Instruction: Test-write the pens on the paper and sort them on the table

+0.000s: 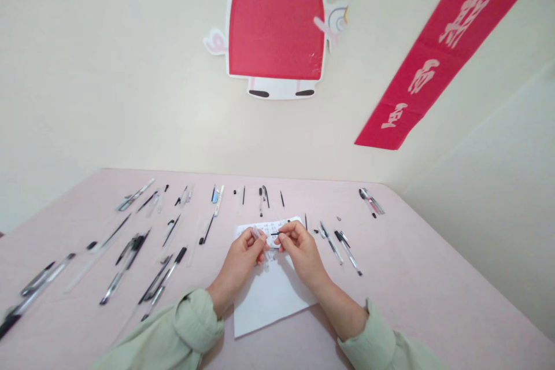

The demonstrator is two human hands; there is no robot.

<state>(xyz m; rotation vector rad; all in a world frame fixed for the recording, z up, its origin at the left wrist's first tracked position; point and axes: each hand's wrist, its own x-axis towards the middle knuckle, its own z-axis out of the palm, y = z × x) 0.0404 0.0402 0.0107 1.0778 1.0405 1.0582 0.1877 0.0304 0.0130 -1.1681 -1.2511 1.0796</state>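
Observation:
Over a white sheet of paper (264, 303) with writing near its top edge, both hands are held close together. My left hand (243, 255) is closed on a clear plastic pen barrel (267, 259), which sticks out past the fingers. Between the thumb and fingers of my right hand (303, 251) is a thin black pen refill (274, 234), pointing left toward the barrel. The fingers cover part of both pieces. A gap shows between the refill and the left fingertips.
Pen parts lie over the pink tablecloth (433, 300): capped pens (173, 277) on the left, refills (243, 195) at the back, pens (347, 251) right of the paper, and more pens (372, 202) at the far right. A wall (173, 127) rises behind the table.

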